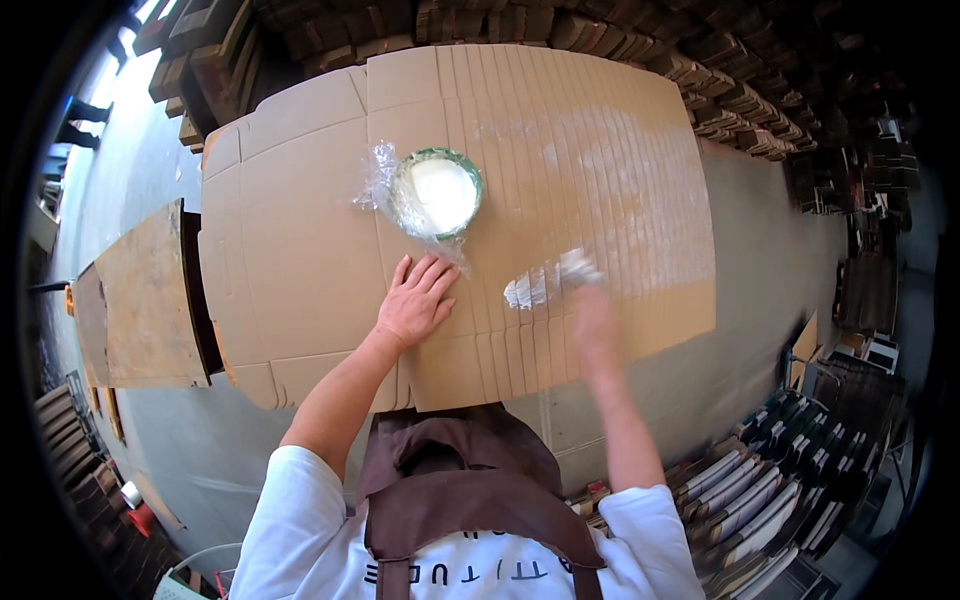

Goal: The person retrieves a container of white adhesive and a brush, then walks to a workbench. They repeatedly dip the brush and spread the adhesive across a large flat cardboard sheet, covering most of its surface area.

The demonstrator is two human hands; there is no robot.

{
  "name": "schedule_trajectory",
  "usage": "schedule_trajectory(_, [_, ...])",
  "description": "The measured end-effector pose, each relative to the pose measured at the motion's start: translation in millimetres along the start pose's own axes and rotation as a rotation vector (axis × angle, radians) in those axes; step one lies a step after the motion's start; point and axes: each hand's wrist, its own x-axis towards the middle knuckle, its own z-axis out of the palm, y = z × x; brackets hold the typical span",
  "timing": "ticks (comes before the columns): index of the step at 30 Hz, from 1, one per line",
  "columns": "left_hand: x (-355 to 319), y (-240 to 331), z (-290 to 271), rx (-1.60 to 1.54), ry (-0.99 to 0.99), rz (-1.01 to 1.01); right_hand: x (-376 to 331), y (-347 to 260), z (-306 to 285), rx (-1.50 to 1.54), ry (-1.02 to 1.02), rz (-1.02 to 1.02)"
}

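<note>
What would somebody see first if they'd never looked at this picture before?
Probably the round tub of white stuff, upper middle on the big brown cardboard, with crinkly clear plastic along its left and lower edges. Next, perhaps, the bright white smear to its lower right, beside the blurry right hand. The left hand, resting on the cardboard just below the tub, stands out too.

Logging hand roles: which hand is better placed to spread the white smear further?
Likely the right hand: blurred, but close beside the white smear. The left hand rests on the cardboard by the plastic film, farther away.
</note>
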Motion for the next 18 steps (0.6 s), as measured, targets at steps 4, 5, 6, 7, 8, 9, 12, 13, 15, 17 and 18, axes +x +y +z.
schedule_trajectory(4, [8,-4,-1,0.006,0.009,-0.003,5,-9,-15,0.05,0.078,-0.118])
schedule_trajectory(5, [4,2,3,-0.011,-0.002,0.009,-27,-8,12,-0.102,0.131,-0.48])
schedule_trajectory(6, [-4,2,6,-0.015,-0.013,0.008,-44,-20,27,-0.101,0.075,-0.516])
schedule_trajectory(7, [0,1,5,-0.013,-0.005,0.014,-49,-35,35,-0.106,0.035,-0.564])
schedule_trajectory(8, [0,-1,2,-0.006,-0.005,0.012,-51,-45,38,-0.101,-0.012,-0.612])
schedule_trajectory(9, [-5,-2,0,-0.01,-0.008,0.002,-31,-44,27,0.0,-0.028,-0.397])
schedule_trajectory(12, [0,0,-1,-0.016,-0.01,0.007,35,-27,-1,0.122,0.039,-0.099])
schedule_trajectory(13, [-2,1,3,-0.013,-0.014,0.014,35,-20,6,0.057,0.123,-0.237])
schedule_trajectory(15, [1,1,4,0.002,-0.034,0.0,34,-21,17,0.007,0.13,-0.399])
schedule_trajectory(17, [1,1,1,0.022,-0.07,-0.025,24,-36,36,0.039,-0.015,-0.432])
schedule_trajectory(18, [3,1,1,0.026,-0.063,-0.023,24,-41,37,0.056,-0.085,-0.452])
